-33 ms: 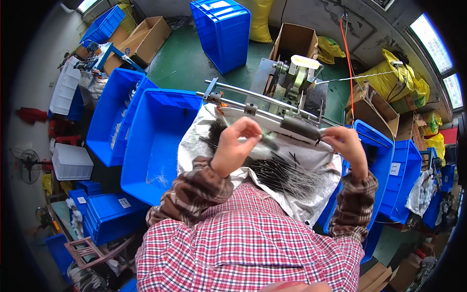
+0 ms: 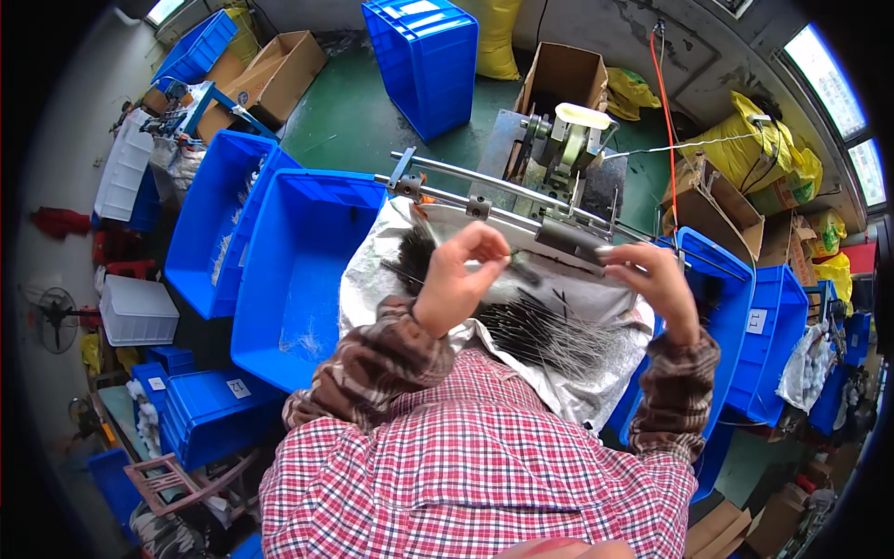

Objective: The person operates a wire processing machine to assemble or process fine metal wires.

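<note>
Nearest, below the fingers of both hands, spreads a red-and-white checked cloth garment (image 2: 484, 447). Just beyond it, a loose pile of thin wire pieces with black bristles (image 2: 535, 331) lies below and between the two sets of fingers, nearer the left ones, on a creased white sheet (image 2: 363, 289). Another dark bristly bunch (image 2: 414, 252) sits to the left of the left fingers.

The left hand (image 2: 456, 284) curls its thumb and forefinger into a ring, the tips close together; a small, blurred dark brush-like piece (image 2: 526, 270) shows just right of them, and whether they grip it I cannot tell. The right hand (image 2: 663, 284) has its thumb and forefinger a narrow way apart, by the right end of a dark grey cylinder (image 2: 570, 240); what they hold, if anything, is too small to tell.

Beyond the fingers run bright steel rods (image 2: 447, 197). Farther out, straight ahead between the hands, stands a grey metal machine with a pale yellow top (image 2: 570, 149), then an open brown cardboard box (image 2: 563, 79).
</note>
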### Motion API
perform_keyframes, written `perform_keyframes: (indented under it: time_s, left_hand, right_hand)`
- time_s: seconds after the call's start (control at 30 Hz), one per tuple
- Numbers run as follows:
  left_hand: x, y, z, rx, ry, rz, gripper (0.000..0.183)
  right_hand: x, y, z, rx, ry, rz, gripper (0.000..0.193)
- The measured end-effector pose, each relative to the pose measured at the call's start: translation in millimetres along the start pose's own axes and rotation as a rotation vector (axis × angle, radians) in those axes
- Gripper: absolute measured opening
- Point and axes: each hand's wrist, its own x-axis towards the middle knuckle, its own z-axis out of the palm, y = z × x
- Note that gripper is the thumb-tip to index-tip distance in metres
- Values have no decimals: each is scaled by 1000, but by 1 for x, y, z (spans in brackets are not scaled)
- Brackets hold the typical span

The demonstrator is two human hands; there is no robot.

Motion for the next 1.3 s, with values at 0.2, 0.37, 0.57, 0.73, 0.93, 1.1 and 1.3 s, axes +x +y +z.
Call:
perform_keyframes:
  time_s: [0.2, 0.37, 0.57, 0.73, 0.93, 1.1, 1.3]
  left_hand:
    - [6, -10, 19, -60, 66, 10, 16]
    - [-8, -36, -43, 592, 168, 81, 32]
    - [-39, -85, -96, 990, 231, 15, 33]
    - [-53, -89, -108, 1082, 220, -90, 27]
    - [-62, -85, -117, 1056, 231, -176, 24]
    - [-69, -88, -120, 988, 253, -173, 17]
    - [-65, -78, -117, 879, 311, -133, 6]
  right_hand:
    - [39, -51, 65, 18, 94, -259, 20]
    - [86, 52, 52, -649, 406, -113, 4]
    - [103, 90, 53, -839, 448, -61, 11]
    - [104, 87, 53, -829, 466, -86, 13]
    - [106, 97, 49, -756, 430, -120, 17]
    - [106, 97, 49, -739, 413, -151, 18]
    - [103, 100, 48, -686, 420, -209, 25]
